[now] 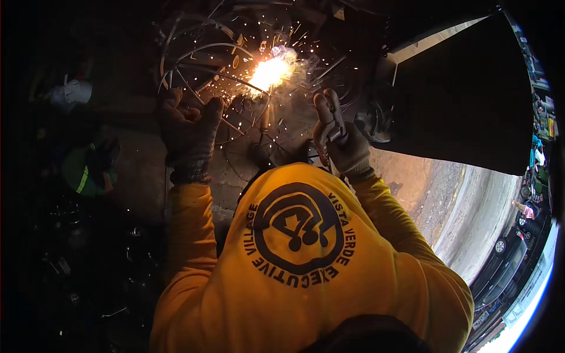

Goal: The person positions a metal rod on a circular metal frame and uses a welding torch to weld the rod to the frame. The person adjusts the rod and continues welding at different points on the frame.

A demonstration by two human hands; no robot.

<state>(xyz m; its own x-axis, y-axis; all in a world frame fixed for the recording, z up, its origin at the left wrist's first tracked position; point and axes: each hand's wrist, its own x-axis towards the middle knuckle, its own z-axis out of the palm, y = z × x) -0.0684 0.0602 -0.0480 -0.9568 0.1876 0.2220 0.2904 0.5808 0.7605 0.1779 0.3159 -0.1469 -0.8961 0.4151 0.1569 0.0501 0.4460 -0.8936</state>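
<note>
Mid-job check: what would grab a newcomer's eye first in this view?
First, the dazzling, spark-throwing flare at top centre, with the gloved left hand and right hand below it on either side. Next, the yellow shirt with its dark round emblem, filling the lower middle. Then the daylit road at right, below a dark panel.

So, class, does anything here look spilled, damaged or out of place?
Nothing clearly looks spilled, damaged or misplaced. What stands out is the spark-throwing glare among curved metal rods near the gloved left hand, blazing against dark surroundings; the left side is too dark to judge.
</note>
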